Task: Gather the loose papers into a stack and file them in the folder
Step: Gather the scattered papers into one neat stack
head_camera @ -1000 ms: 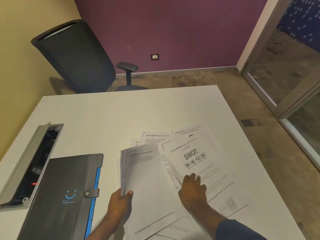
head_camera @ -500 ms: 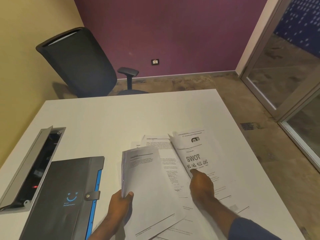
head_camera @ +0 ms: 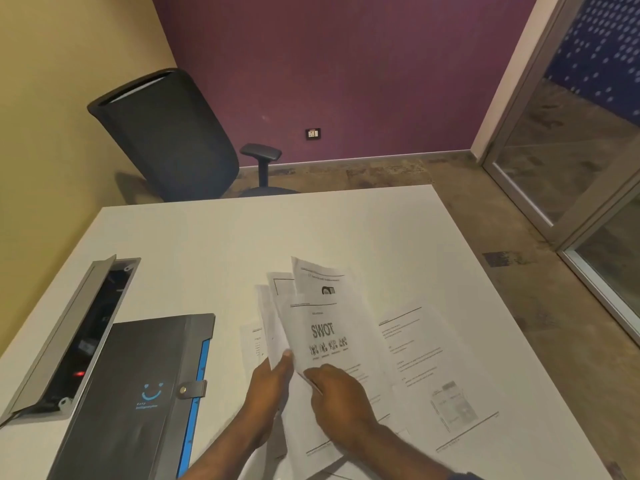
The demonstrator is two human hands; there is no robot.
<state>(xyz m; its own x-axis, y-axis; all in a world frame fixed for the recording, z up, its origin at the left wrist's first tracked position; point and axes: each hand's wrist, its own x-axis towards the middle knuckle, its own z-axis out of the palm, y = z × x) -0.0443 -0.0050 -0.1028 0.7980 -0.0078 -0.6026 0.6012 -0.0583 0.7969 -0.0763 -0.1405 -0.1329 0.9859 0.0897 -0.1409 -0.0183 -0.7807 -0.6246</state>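
My left hand grips a raised bundle of white papers by its lower edge. My right hand pinches the printed "SWOT" sheet and holds it up against that bundle, with another printed sheet showing behind it. More loose pages lie flat on the white table to the right of my hands. One more sheet peeks out to the left of the bundle. A closed dark grey folder with a blue spine and a snap tab lies to the left.
An open grey cable box is set into the table at the left edge, beside the folder. A dark office chair stands behind the table's far side. A glass partition runs along the right, past the table's right edge.
My right hand has lifted the SWOT sheet off the table and brought it left against the bundle in my left hand. The bundle has tilted more upright.
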